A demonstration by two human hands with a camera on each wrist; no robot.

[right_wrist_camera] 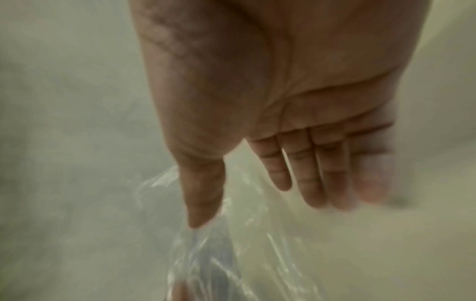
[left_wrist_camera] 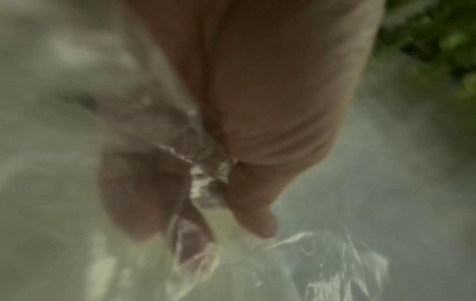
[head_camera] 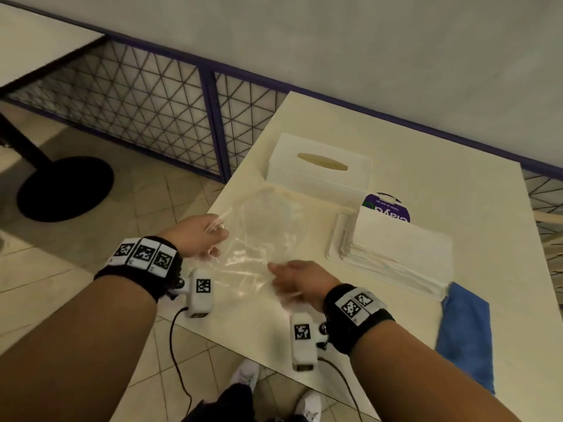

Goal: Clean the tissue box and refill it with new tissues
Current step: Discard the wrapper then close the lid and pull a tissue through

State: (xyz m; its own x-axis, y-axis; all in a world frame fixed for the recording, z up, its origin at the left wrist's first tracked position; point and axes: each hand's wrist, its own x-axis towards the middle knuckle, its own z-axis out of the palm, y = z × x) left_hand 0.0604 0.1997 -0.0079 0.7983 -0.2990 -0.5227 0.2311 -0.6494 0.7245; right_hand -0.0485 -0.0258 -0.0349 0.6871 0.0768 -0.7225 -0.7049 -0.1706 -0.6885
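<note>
A white tissue box (head_camera: 320,175) with an oval slot stands at the far side of the cream table (head_camera: 380,324). To its right a stack of white tissues (head_camera: 396,251) lies unwrapped. Between my hands spreads a clear plastic wrapper (head_camera: 262,236), empty and crinkled. My left hand (head_camera: 217,239) grips its left edge; in the left wrist view the left hand (left_wrist_camera: 206,193) has fingers curled, pinching the clear plastic wrapper (left_wrist_camera: 322,264). My right hand (head_camera: 274,269) lies at the wrapper's near edge. In the right wrist view the right hand (right_wrist_camera: 244,203) has straight fingers, with the wrapper (right_wrist_camera: 206,254) at the thumb tip.
A blue cloth (head_camera: 466,336) hangs over the table's near right edge. A round purple label (head_camera: 393,208) peeks from behind the tissue stack. A purple-framed mesh fence (head_camera: 146,108) runs behind, and another table's black base (head_camera: 65,188) stands on the tiled floor at left.
</note>
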